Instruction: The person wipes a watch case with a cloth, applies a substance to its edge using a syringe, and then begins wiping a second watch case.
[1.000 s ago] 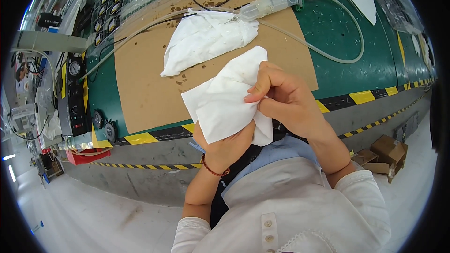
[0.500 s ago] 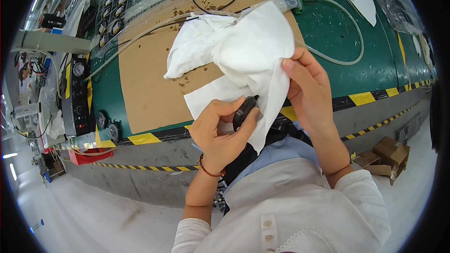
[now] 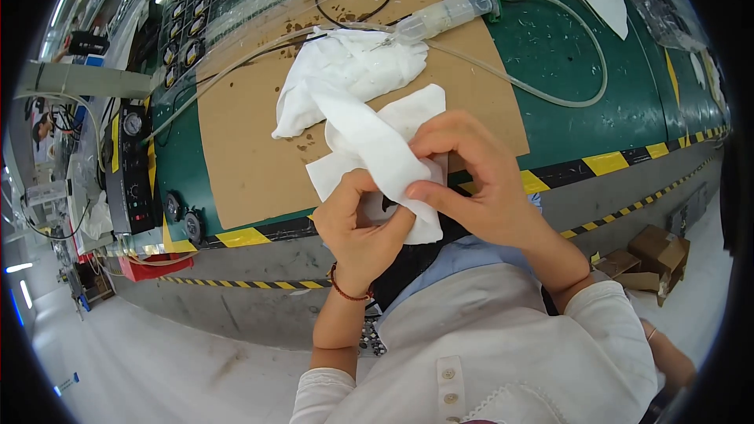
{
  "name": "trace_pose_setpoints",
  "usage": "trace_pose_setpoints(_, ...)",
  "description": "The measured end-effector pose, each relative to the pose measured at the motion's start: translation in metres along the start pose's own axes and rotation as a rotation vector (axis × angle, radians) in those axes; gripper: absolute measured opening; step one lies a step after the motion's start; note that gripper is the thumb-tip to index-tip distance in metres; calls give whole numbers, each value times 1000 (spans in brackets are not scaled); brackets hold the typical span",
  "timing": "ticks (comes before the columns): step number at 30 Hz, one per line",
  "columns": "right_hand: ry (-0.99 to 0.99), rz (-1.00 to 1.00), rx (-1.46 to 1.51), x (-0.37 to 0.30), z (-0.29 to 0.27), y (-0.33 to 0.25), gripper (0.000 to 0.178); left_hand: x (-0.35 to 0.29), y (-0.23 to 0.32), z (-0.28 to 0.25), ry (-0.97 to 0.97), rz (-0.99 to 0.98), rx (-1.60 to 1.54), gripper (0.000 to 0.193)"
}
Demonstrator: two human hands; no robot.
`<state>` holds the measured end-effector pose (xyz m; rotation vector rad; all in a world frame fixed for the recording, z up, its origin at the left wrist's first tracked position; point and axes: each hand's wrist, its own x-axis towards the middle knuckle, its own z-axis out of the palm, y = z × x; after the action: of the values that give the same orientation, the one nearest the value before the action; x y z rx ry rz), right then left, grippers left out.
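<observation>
My left hand is closed around a small black round part, most of which is hidden by fingers and cloth. A white cloth drapes over that part and trails onto the cardboard. With thumb and fingers, my right hand pinches the cloth and presses it against the part from the right side. Both hands meet just above the near edge of the bench. Beyond them lies a second crumpled white cloth, beside a clear dispensing syringe with a green cap.
A stained cardboard sheet covers part of the green bench. Two black round parts sit at the left edge, near a black control box. A pale hose loops on the right. Another person's arm shows at lower right.
My right hand has come down and leftward, bringing the cloth over the black part. The syringe, previously half covered by the raised cloth, now shows. Another person's arm has appeared at lower right.
</observation>
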<state>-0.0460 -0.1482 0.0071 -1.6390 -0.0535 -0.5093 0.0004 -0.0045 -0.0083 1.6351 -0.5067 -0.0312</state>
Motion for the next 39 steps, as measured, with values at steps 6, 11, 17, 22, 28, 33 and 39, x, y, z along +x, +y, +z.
trace_pose_setpoints(6,-8,8,-230,2,6,-3,16,-2,-4,-2,32,38,47,17)
trace_pose_setpoints(11,74,-33,-307,2,12,-2,22,2,-1,0,19,71,48,17)
trace_pose_setpoints(17,91,5,-245,-2,8,-3,19,-2,3,0,-4,7,32,18)
trace_pose_setpoints(22,-72,-49,-129,0,0,-4,16,-2,6,-6,-47,-148,-228,24)
trace_pose_setpoints(28,-72,7,-182,-2,1,-7,24,0,2,-7,-136,-182,-172,21)
trace_pose_setpoints(33,-112,-107,-215,1,-7,-6,20,5,7,-3,-122,-185,-236,24)
trace_pose_setpoints(39,-202,-189,-214,0,-13,0,14,5,9,-5,-129,-241,-210,30)
